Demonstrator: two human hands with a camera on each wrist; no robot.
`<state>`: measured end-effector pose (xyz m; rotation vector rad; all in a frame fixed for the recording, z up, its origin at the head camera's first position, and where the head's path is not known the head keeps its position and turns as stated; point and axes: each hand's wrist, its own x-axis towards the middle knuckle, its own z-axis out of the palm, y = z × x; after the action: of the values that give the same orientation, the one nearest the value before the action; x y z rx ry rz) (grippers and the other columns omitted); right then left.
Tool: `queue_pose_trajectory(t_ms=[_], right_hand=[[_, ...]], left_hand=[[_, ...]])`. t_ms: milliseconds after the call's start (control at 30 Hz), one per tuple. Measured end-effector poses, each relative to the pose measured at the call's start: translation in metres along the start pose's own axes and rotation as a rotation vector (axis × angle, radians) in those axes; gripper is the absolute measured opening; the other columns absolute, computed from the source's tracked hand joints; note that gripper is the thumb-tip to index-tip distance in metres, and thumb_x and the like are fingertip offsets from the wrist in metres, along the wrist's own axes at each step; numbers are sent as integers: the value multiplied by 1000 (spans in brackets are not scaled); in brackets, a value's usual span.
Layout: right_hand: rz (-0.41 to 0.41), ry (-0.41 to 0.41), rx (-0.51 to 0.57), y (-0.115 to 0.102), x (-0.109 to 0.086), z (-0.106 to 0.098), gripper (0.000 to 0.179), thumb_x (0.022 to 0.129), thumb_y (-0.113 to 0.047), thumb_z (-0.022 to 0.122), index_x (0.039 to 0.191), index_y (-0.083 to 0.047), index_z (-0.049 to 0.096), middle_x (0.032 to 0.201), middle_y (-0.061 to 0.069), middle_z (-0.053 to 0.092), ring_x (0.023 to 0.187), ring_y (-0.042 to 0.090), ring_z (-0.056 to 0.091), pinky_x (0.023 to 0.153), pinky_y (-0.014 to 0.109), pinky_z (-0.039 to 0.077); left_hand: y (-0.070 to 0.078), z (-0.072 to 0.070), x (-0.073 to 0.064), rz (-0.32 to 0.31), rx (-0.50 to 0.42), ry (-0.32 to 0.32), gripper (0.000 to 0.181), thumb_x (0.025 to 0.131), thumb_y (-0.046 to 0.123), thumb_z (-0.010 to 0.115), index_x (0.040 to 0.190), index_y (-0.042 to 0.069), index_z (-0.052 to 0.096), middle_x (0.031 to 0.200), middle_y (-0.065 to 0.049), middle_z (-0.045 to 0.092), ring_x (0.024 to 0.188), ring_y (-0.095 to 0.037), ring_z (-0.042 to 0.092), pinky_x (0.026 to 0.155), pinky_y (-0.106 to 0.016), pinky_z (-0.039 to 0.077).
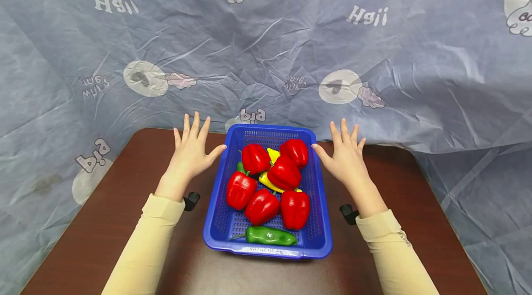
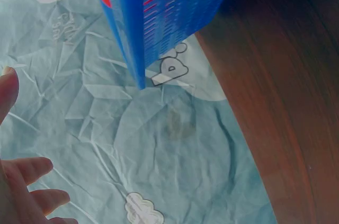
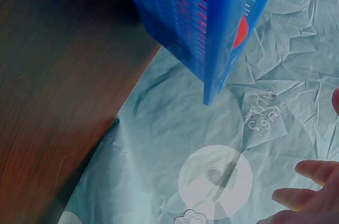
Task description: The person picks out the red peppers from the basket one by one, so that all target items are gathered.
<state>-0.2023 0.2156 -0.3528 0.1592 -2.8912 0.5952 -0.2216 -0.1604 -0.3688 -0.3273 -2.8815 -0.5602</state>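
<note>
A blue plastic basket (image 1: 213, 221) with perforated walls stands on the table, its side walls also showing in the left wrist view and the right wrist view. Inside lie several red bell peppers (image 1: 241, 191), a long green pepper (image 1: 271, 236) along the near end, and yellow peppers (image 1: 268, 181) partly hidden under the red ones. My left hand (image 1: 189, 152) is spread beside the basket's left rim, thumb tip close to it. On the opposite side my right hand (image 1: 346, 159) is spread too, its thumb pointing at the right rim. Neither hand holds anything.
The brown wooden table (image 1: 104, 221) extends on both sides of the basket and toward me. Behind it hangs a wrinkled grey-blue cloth (image 1: 249, 64) with cartoon prints, reaching down past the table's far edge. Black wrist straps (image 1: 191, 201) show at both wrists.
</note>
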Motion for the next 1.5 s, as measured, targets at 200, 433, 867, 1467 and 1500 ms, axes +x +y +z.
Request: queue_pose_trajectory(t_ms=[200, 433, 867, 1467, 1500], right_hand=[[-5, -28, 10, -11, -2, -3, 84, 97, -53, 51, 157, -4, 19, 163, 25, 4, 146, 51, -12, 111, 74, -1], [-22, -50, 12, -25, -4, -5, 84, 97, -53, 52, 157, -5, 18, 163, 24, 3, 147, 50, -11, 112, 72, -2], [-79, -62, 39, -49, -7, 4, 81, 95, -49, 56, 156, -5, 25, 162, 24, 11, 148, 51, -3, 113, 72, 3], [-63, -224, 227, -67, -13, 24, 81, 94, -44, 60, 155, -3, 26, 161, 24, 17, 147, 51, 8, 117, 64, 13], [-62, -230, 229, -67, -13, 26, 81, 93, -44, 61, 155, -3, 27, 161, 24, 17, 147, 52, 9, 117, 64, 15]], left_hand=[[1, -4, -1, 4, -24, 0, 90, 93, 56, 58, 158, 10, 16, 164, -22, 3, 150, -43, -10, 114, -70, -5], [4, -12, -4, 2, -34, -11, 90, 93, 55, 57, 159, 10, 15, 164, -22, 2, 150, -43, -10, 114, -70, -5], [3, -18, -11, 12, -107, 15, 87, 94, 52, 58, 158, 11, 17, 163, -23, 7, 150, -45, -6, 114, -72, 1], [-8, 1, -27, -38, -248, -20, 85, 94, 46, 61, 158, 9, 18, 163, -24, 11, 147, -48, 14, 113, -66, 23], [-9, 3, -28, -41, -253, -25, 86, 94, 46, 61, 158, 9, 17, 163, -23, 11, 147, -48, 14, 113, -66, 23]])
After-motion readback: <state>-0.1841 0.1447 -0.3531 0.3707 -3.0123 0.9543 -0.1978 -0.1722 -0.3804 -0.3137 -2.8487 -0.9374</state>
